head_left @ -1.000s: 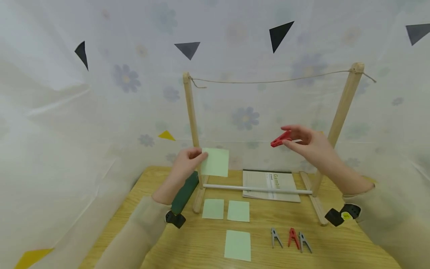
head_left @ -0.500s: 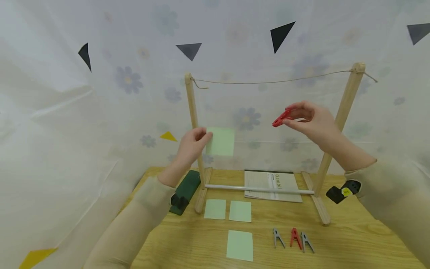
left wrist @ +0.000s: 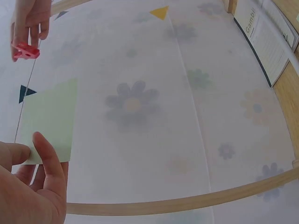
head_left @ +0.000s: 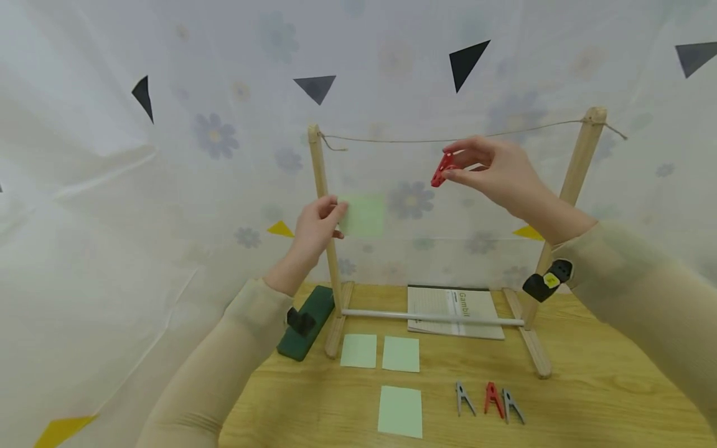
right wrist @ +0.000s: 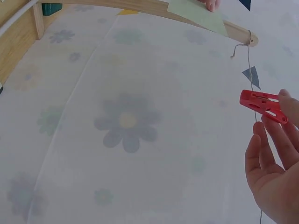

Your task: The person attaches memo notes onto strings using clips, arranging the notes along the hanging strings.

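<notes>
A square pale green paper note is pinched at its left edge by my left hand, beside the left wooden post. My right hand holds a red clothespin between thumb and fingers, just below the string tied across the two posts. In the right wrist view the clothespin looks closed at its tip, with the string passing behind it. The left wrist view has the note between thumb and fingers, apart from the red clothespin.
On the wooden table lie several green notes, two grey clothespins and another red clothespin. A notepad sits behind the frame's white crossbar. The dark green case is by the left foot.
Both hands have risen toward the string. The left hand lifts the note beside the left post; the right hand brings the red clothespin up and, lately, leftward.
</notes>
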A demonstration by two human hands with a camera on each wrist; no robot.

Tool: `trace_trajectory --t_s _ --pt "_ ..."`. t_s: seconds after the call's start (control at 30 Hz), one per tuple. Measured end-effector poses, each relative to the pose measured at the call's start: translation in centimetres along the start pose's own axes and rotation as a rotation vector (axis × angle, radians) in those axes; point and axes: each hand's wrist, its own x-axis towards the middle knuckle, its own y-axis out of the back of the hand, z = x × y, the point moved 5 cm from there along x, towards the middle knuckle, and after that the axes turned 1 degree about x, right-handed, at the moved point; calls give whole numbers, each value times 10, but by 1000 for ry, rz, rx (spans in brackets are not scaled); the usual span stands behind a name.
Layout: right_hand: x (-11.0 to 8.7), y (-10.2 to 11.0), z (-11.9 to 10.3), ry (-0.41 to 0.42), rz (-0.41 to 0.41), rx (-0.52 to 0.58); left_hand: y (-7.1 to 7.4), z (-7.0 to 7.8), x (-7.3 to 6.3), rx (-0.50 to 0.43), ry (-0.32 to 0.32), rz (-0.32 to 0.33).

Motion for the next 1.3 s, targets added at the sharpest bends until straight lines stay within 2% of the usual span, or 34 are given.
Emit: trace_trajectory --t_s 0.23,0.43,0.6,0.8,1.03,1.3 --pt "22 -4 -13 -41 -39 32 2 5 7 -38 -13 47" --pt "40 4 -25 -22 0 107 -2 15 17 -82 -26 74" --pt "51 5 -32 -44 22 88 -5 21 22 -101 -22 64" --pt "62 0 -39 -71 13 67 -6 27 30 -120 -42 98" --pt "73 -8 -53 -55 26 138 -4 30 39 -157 -18 150" --pt "85 -24 -63 -42 48 229 -3 34 43 -116 -8 163"
